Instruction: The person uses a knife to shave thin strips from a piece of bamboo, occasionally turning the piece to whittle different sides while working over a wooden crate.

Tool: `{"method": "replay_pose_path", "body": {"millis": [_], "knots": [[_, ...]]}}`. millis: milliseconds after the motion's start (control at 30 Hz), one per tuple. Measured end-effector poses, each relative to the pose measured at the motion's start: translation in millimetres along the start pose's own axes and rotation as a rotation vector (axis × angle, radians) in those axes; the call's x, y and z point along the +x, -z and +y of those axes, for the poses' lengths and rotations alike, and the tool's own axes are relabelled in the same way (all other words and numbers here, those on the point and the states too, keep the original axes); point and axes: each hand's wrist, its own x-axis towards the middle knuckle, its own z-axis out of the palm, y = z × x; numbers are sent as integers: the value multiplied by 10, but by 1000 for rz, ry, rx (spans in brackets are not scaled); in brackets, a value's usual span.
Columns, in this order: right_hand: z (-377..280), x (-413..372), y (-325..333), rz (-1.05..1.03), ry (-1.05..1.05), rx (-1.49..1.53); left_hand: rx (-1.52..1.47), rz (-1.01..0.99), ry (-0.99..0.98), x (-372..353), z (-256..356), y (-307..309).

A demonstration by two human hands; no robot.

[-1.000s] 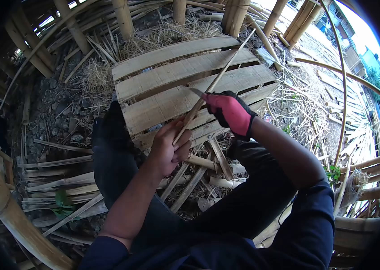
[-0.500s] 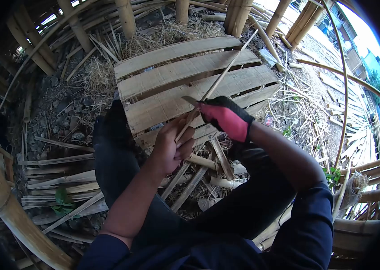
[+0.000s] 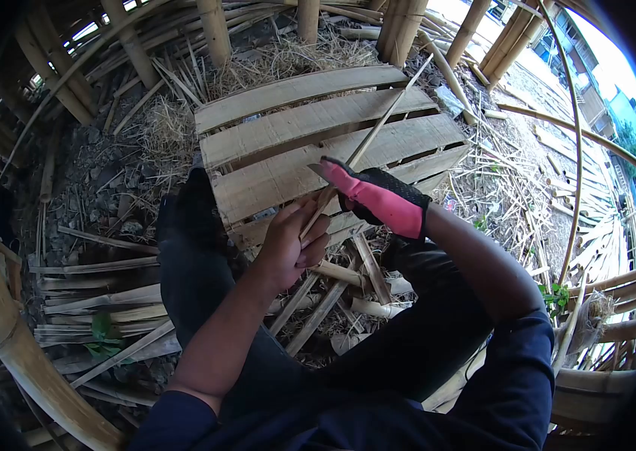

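My left hand [image 3: 288, 244], bare, is closed around the lower part of a long thin bamboo strip [image 3: 387, 114]. The strip slants up and to the right over a slatted wooden table [image 3: 265, 143]. My right hand [image 3: 385, 201], in a pink and black glove, is closed on a knife [image 3: 320, 172]. Only the blade shows, pointing left beside the strip; the glove hides the handle. The gloved fingers are against the strip, just above my left hand.
Split bamboo lengths [image 3: 100, 289] lie stacked at the left. Bamboo posts [image 3: 400, 30] rise behind the table, and dry shavings [image 3: 167, 124] litter the ground. A curved bamboo pole [image 3: 2, 331] runs along the left edge. Bamboo pieces [image 3: 325, 304] lie between my legs.
My right hand has turned, its thumb side now lying up over the strip, and the blade has shifted slightly. My left hand still grips the strip in nearly the same place.
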Motion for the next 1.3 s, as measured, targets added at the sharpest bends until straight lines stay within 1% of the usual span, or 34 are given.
{"method": "replay_pose_path", "body": {"millis": [33,100,167,233,300,367,467,567,633,700,767,867,933,1000,1100,1167,1200,1267,1300], "knots": [[69,32,-60,70,275,-237,8,15,1,-4,-8,-16],[66,16,-119,104,395,-462,45,57,1,-4,-17,-63],[-78,-39,-120,37,89,-433,69,76,-3,-2,-18,-73],[152,50,-150,74,352,-443,78,72,-8,-8,-29,-54],[264,84,-132,13,310,-304,83,62,-3,-17,-25,-53],[11,20,-86,-144,-37,-18,98,57,-1,-19,-17,-45],[20,-57,-119,-158,-1,356,135,40,4,-25,-5,-31],[40,-31,-110,-214,-308,844,168,11,13,-46,12,-55],[161,42,-123,-279,-406,912,186,18,16,-54,0,-75],[240,105,-145,-311,-427,951,157,32,18,-62,27,-59],[281,146,-176,-308,-376,965,135,50,14,-83,53,-31],[53,124,-130,-81,-274,361,119,50,0,-62,69,-5],[41,103,-77,-53,-78,9,111,36,-9,-52,52,22],[7,66,-81,-31,42,-232,138,53,-15,-56,53,-57],[-93,20,-217,-14,103,-430,159,87,-16,-50,32,-69],[44,68,-237,1,50,-426,148,93,-7,-56,35,-65],[15,22,-247,36,167,-406,135,85,1,-68,47,-72],[-40,3,-239,14,114,-174,108,64,10,-83,58,-69],[-69,30,-218,-43,-56,37,95,50,11,-86,61,-62]]}}
